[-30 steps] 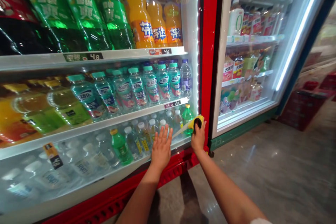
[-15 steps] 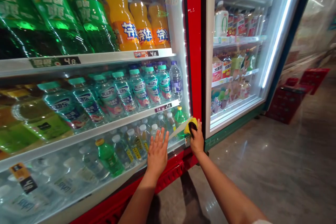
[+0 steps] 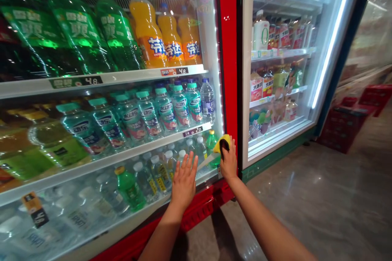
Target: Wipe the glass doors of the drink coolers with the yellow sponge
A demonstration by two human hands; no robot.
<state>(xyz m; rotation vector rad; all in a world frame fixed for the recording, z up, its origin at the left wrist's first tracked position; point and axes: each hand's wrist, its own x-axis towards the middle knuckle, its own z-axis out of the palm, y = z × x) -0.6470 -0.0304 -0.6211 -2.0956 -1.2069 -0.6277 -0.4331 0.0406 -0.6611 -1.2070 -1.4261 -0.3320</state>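
My left hand (image 3: 184, 179) lies with its fingers spread against the glass door, low down, in front of clear bottles with white caps (image 3: 159, 169). To its right, my right hand (image 3: 229, 162) is closed on a yellow and black cloth (image 3: 222, 145) at the lower right corner of the door, beside the red frame (image 3: 228, 69). Behind the cloth, through the glass, a small green bottle (image 3: 211, 140) shows in part. The palm side of my right hand is hidden.
Shelves (image 3: 128, 147) behind the glass hold several green, orange and teal-capped bottles. A second lit fridge (image 3: 281, 147) stands at the right, with red boxes (image 3: 343, 126) beyond it on the shiny floor (image 3: 294, 204).
The shelves and fridges sit slightly lower and further right in the view. Both hands keep nearly the same place in the picture, the right still with the cloth.
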